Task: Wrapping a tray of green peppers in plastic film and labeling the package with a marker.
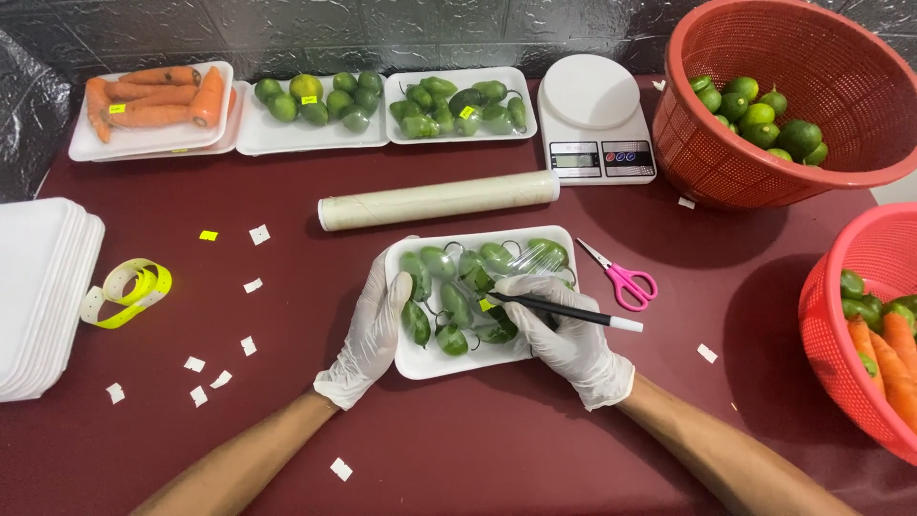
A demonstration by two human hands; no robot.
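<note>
Green peppers (458, 296) lie under clear film in a white foam tray (420, 361), which sits on the dark red table (497, 449); every place below is told from this tray. The left hand (374, 330), in a white glove, lies flat along the tray's left edge with its fingers together, pressing the rim and closing on nothing. The right hand (564, 330), also gloved, rests on the tray's right half and pinches a black pen (564, 309) between its fingers, the tip down on a small yellow label (485, 305) stuck on the film. Just right of the tray lie pink-handled scissors (623, 277). Just behind it lies a roll of cling film (437, 200), and behind that roll stand a kitchen scale (594, 119) and three filled trays, one of carrots (153, 100), one of limes (313, 100), one of peppers (458, 107). Far right stand two red baskets (755, 162) holding limes and carrots. Well left lie a yellow tape roll (129, 291), a stack of empty trays (43, 296) and scattered white paper scraps (224, 363).
</note>
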